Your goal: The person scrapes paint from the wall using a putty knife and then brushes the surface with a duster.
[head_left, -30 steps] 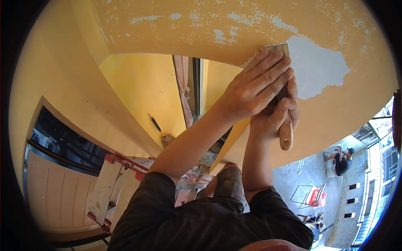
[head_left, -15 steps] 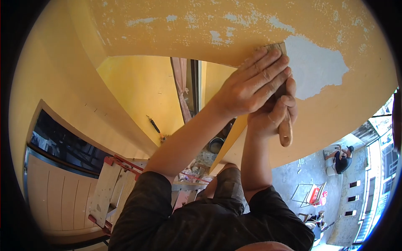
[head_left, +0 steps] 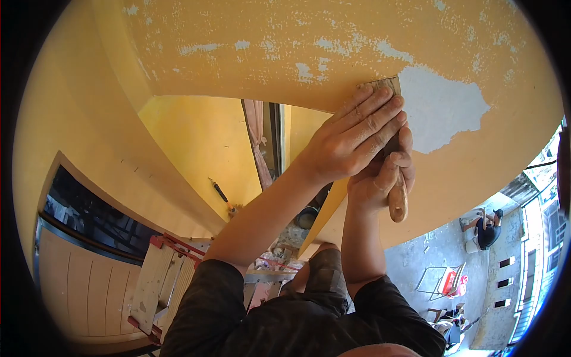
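My right hand (head_left: 380,181) is wrapped around the wooden handle (head_left: 398,205) of a scraper. Flat across the scraper's blade (head_left: 389,84) lie the stretched fingers of my left hand (head_left: 351,134), pressing it to the yellow painted surface above me; its thumb is hidden. The blade's visible corner meets the left edge of a bare grey-white patch (head_left: 443,107) with a ragged outline. Smaller pale flecks (head_left: 303,72) are scattered through the paint farther left.
A wooden platform with red metal parts (head_left: 156,291) stands at lower left. A pink curtain (head_left: 254,131) hangs beyond the opening. A black-handled tool (head_left: 219,190) is near the yellow wall. Down right, a person (head_left: 489,232) sits near a folding chair (head_left: 447,281).
The whole view has shifted, so wall, hands and scraper appear lower and slightly left. Against the grey-white patch, the blade has barely moved. Both hands keep the same hold.
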A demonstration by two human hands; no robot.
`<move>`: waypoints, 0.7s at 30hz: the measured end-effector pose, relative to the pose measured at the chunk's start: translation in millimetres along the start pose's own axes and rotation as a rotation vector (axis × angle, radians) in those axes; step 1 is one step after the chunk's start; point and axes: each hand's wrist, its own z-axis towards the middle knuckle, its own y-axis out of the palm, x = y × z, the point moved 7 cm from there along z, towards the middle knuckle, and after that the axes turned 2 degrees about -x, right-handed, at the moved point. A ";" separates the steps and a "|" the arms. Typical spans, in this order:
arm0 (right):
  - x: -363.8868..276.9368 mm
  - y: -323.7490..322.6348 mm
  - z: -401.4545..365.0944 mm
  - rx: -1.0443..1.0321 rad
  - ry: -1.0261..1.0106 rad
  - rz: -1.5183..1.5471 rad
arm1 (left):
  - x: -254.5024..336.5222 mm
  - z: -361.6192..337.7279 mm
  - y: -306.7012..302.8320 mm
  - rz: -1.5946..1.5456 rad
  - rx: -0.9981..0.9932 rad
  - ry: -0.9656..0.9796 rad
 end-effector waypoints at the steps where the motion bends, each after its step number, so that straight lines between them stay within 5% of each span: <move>1: 0.9 1.3 -1.3 -0.006 0.025 0.006 | 1.8 -1.8 0.8 0.000 -0.005 -0.004; 13: 6.7 -12.3 0.5 -0.009 0.006 -0.018 | 0.5 0.4 5.0 -0.001 0.015 0.084; 21: -33.8 -4.1 -25.2 -0.062 -0.087 -0.149 | 30.2 -16.3 -3.6 -0.009 -0.073 -0.048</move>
